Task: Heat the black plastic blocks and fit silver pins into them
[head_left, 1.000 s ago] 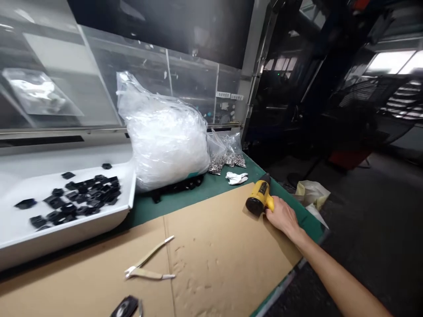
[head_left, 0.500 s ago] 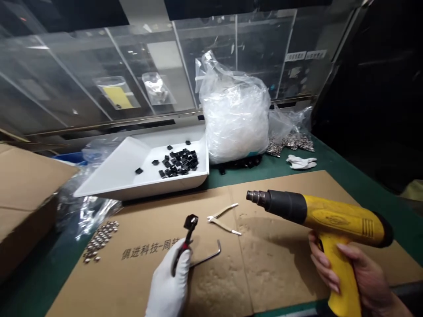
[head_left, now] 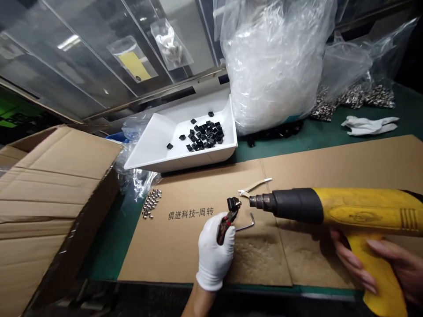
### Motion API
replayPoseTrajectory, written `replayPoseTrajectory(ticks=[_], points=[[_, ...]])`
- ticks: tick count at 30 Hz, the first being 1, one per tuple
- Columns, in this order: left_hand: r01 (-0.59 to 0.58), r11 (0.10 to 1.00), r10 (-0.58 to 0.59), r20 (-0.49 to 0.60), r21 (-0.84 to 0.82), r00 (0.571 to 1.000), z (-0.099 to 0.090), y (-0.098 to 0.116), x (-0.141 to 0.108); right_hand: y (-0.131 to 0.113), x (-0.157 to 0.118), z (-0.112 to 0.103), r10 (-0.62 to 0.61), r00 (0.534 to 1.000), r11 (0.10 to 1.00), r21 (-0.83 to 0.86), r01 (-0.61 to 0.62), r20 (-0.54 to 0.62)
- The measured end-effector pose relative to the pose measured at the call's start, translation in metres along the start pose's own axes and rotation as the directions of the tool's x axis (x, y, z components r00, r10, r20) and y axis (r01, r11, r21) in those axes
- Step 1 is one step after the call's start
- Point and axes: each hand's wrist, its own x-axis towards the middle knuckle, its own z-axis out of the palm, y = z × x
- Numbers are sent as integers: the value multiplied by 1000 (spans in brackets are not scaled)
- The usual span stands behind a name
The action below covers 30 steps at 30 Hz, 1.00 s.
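Note:
My left hand (head_left: pixel 214 254), in a white glove, is shut on a pair of red-handled pliers (head_left: pixel 224 226). Their jaws grip a small black piece (head_left: pixel 233 204), held upright above the cardboard sheet (head_left: pixel 346 163). My bare right hand (head_left: pixel 373 264) is wrapped around the grip of a yellow heat gun (head_left: pixel 343 209). Its dark metal nozzle points left, a short gap from the black piece and not touching it. An L-shaped hex key (head_left: pixel 247 224) and a cream V-shaped tool (head_left: pixel 254 186) lie on the cardboard beneath.
A white tray (head_left: pixel 155 141) holds several black pieces (head_left: pixel 205 136). Behind it stands a large clear plastic bag (head_left: pixel 274 66). Metal studs (head_left: pixel 151 203) lie on the green mat (head_left: pixel 105 237), and an open cardboard box (head_left: pixel 56 193) fills the left side.
The view has swung left and closed in. The heat gun is now lifted and level, its nozzle closer to the black piece. The gloved hand and pliers have moved slightly right.

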Motion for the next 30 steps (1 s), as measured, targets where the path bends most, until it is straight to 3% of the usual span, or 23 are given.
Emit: replayPoseTrajectory(ticks=[5,9,14,21,26,30], points=[[29,1000,-29,34,2,999,-3,2,1,-1,-4,6,36,998,998,56,-34,-43],[155,987,-149,99,-52,984,-11,8,5,-3,-5,10,42,998,993,111,-35,-56],[369,906,-299,305,-209,904,-24,21,15,1,4,-8,63,997,994,82,-67,51],[578,705,-300,566,-410,768,-27,19,24,0,7,-14,74,996,995,58,-77,56],[690,523,-323,633,-500,704,-25,11,26,-7,4,-3,69,997,995,70,-70,20],[701,541,-313,663,-464,680,-26,12,30,-13,1,6,55,998,994,96,-57,19]])
